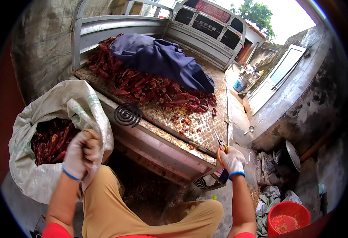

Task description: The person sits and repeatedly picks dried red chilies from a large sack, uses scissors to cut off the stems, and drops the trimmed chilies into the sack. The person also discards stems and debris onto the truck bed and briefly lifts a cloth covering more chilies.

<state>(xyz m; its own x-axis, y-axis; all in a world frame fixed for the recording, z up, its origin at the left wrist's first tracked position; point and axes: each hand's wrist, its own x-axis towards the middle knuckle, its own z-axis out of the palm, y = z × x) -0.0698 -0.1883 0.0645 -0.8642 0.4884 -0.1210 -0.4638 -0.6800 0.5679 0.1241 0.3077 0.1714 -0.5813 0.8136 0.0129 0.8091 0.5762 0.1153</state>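
Note:
My left hand (83,154), in a white knit glove with a blue cuff, is curled into a fist at the inner right side of a white woven sack (22,145). Nothing shows inside the fist. Dried red chilies (53,141) fill the sack's mouth. My right hand (233,160), gloved alike, grips scissors (219,138) by their orange handles at the near right corner of a metal truck bed (203,139). The blades point up and away over the bed. A heap of dried red chilies (138,83) lies there, partly under a dark blue cloth (162,56).
A black mosquito coil (128,115) sits at the bed's front edge; another coil (200,183) is lower down. Chili scraps (186,120) litter the plate. A red basin (288,218) stands at lower right, near a round metal lid (292,156). A white door (276,80) is farther back.

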